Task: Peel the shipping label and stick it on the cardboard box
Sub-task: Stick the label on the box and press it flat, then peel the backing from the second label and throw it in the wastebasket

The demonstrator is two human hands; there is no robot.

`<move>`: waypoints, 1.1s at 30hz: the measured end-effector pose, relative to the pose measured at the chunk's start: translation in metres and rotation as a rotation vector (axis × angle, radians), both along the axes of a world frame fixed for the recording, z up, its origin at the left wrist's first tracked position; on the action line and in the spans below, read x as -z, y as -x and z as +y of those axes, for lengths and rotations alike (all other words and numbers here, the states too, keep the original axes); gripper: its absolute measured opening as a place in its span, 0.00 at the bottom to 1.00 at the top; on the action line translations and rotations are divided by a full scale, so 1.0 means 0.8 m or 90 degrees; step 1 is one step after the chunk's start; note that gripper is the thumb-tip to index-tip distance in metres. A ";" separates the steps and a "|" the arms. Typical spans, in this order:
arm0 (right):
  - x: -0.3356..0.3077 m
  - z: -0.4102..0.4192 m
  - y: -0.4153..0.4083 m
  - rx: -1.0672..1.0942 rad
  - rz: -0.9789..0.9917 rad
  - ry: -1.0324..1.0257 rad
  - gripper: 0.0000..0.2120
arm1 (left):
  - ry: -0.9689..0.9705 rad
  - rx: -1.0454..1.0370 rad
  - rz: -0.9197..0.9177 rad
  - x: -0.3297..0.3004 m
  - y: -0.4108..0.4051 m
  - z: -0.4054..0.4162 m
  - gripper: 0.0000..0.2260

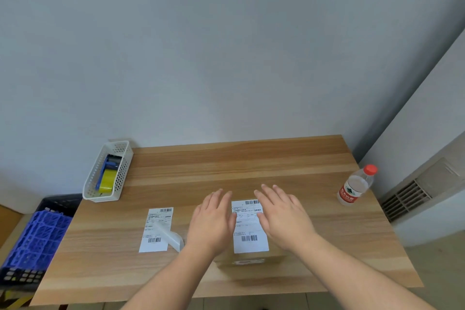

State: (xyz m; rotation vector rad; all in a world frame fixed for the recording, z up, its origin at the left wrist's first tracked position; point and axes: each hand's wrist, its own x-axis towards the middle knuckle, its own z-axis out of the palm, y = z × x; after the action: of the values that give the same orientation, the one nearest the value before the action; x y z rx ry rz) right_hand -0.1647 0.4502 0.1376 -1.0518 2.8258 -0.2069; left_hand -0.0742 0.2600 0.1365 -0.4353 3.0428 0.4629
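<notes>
My left hand (212, 219) & right hand (283, 216), both flat w/ fingers spread, flank the shipping label (249, 228) lying on the cardboard box (247, 263) top. Step: smoothing it down, I judge. Next: press the edges firmly. Beyond, a spare label (157, 230) on the table (239, 161).

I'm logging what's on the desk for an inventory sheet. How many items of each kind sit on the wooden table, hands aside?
Shipping label sheets: 2, one on the cardboard box, one loose on the table
Cardboard box: 1
White basket holding a tape dispenser: 1 each, 2
Water bottle: 1
Curled backing strip: 1
Total: 7
</notes>
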 end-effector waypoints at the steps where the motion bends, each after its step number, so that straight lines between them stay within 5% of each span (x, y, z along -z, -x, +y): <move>1: -0.006 -0.002 0.001 0.008 0.000 0.010 0.28 | 0.000 0.001 0.008 -0.007 0.000 -0.001 0.25; 11: -0.034 -0.038 -0.053 0.031 0.025 0.026 0.28 | -0.074 -0.094 -0.011 -0.008 -0.064 -0.056 0.25; 21: 0.026 -0.181 -0.163 -0.076 -0.052 -0.002 0.26 | -0.103 -0.232 -0.083 0.028 -0.213 -0.152 0.25; 33: 0.113 -0.314 -0.157 -0.143 -0.178 -0.064 0.20 | -0.145 -0.394 -0.071 0.063 -0.235 -0.223 0.23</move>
State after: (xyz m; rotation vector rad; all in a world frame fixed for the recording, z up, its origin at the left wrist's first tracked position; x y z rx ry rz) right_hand -0.0395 0.1994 0.0474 -1.2020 2.4241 -0.1719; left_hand 0.1141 0.0816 0.0863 -1.3366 2.6490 0.7580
